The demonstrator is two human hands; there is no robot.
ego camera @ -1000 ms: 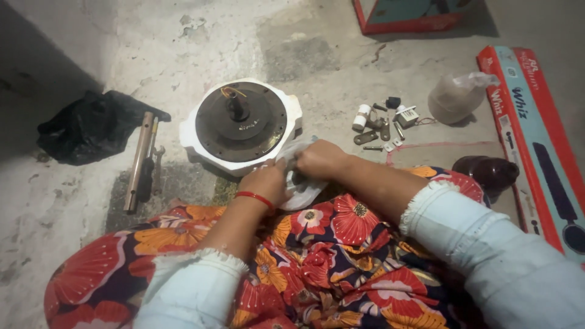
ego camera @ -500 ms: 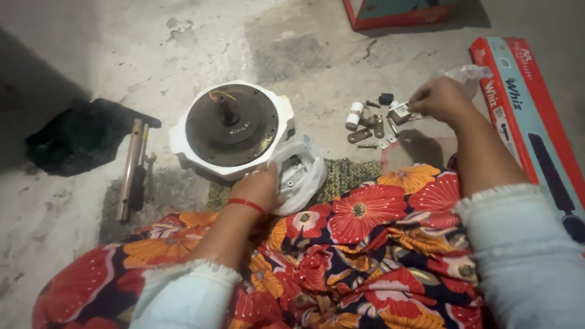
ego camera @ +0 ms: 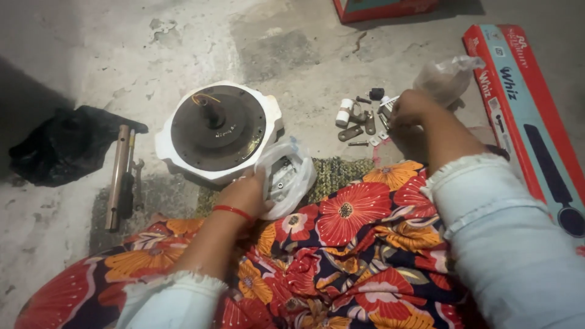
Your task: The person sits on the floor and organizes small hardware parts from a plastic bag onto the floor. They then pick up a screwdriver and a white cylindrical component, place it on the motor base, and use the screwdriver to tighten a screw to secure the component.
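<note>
My left hand (ego camera: pixel 245 194) grips a clear plastic bag (ego camera: pixel 286 176) with small metal parts inside, just in front of a round dark fan motor (ego camera: pixel 217 127) sitting in white foam packing (ego camera: pixel 177 159). My right hand (ego camera: pixel 412 108) is stretched out to a small pile of screws, brackets and fittings (ego camera: pixel 363 119) on the floor. Its fingers are bent down over the pile's right side; whether they pinch a piece is hidden.
A crumpled clear bag (ego camera: pixel 448 74) lies beyond my right hand. A long red and blue carton (ego camera: pixel 530 116) runs along the right. A metal rod (ego camera: pixel 117 175), a wrench (ego camera: pixel 136 183) and a black bag (ego camera: pixel 64 143) lie left. Flowered cloth (ego camera: pixel 341 256) covers my lap.
My right hand left the plastic bag and reached right to the pile of small parts. My left hand stayed on the bag.
</note>
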